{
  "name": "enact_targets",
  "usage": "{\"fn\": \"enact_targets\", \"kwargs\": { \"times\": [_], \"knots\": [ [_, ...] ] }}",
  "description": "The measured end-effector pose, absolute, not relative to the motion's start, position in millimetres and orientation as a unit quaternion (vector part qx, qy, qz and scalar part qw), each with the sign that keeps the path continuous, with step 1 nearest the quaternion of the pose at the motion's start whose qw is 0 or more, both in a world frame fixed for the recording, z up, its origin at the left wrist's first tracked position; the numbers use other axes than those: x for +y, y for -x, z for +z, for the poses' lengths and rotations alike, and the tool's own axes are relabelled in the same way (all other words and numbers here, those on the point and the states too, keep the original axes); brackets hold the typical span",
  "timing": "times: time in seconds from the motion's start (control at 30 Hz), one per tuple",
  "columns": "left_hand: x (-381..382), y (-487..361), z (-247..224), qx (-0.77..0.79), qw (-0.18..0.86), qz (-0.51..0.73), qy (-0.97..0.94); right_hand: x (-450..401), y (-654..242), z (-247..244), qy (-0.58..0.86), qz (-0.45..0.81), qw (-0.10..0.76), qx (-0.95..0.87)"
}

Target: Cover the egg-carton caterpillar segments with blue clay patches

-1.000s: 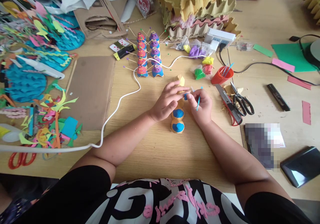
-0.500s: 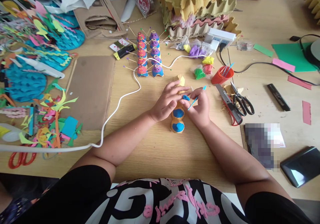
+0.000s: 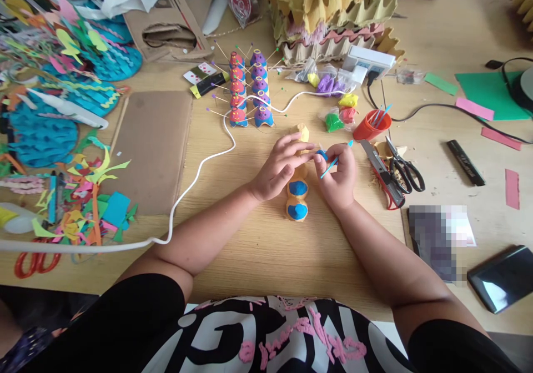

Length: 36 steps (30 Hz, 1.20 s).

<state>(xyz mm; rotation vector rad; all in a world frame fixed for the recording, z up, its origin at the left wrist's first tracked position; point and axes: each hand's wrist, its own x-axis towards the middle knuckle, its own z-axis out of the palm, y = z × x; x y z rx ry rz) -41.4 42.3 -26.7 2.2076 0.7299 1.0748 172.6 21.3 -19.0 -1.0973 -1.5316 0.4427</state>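
A thin blue plastic modelling tool (image 3: 332, 167) is pinched in my right hand (image 3: 342, 181), between thumb and fingers. By those fingertips is a small lump of blue clay (image 3: 322, 154); the left fingertips reach to it. My left hand (image 3: 280, 167) is open, its fingers stretched out over a strip of yellow egg carton (image 3: 303, 132). The hand hides the strip's middle cups. On the two nearest cups sit blue clay caps (image 3: 297, 212).
Beyond my hands stand red-and-purple egg-carton figures (image 3: 260, 101) with pins. A white cable (image 3: 200, 167) crosses the table. To the right are an orange cup (image 3: 366, 126), a utility knife (image 3: 381, 167) and black scissors (image 3: 403, 173). Paper scraps (image 3: 89, 212) lie left.
My right hand has shifted a little to the right with the modelling tool. The blue clay by its fingertips has moved right too. My left hand stays almost still.
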Motion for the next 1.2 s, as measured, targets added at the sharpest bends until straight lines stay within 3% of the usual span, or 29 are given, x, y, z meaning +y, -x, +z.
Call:
{"fn": "enact_targets", "kwargs": {
  "times": [0.23, 0.57, 0.87, 1.2],
  "knots": [
    [43.3, 41.3, -28.5, 0.264, 0.279, 0.403, -0.831, 15.9, -167.8, -20.4, 0.405, 0.157, 0.569, -0.698],
    [43.5, 42.5, -26.9, 0.283, 0.292, 0.414, -0.814, 24.8, -170.5, -31.3, 0.447, 0.221, 0.589, -0.636],
    [45.3, 41.7, -35.1, 0.245, 0.308, 0.451, -0.801, 17.1, -173.1, -23.1, 0.385, 0.085, 0.545, -0.739],
    [40.4, 38.5, -29.4, 0.268, 0.311, 0.418, -0.810, 16.4, -168.7, -20.4, 0.369, 0.086, 0.591, -0.712]
  ]
}}
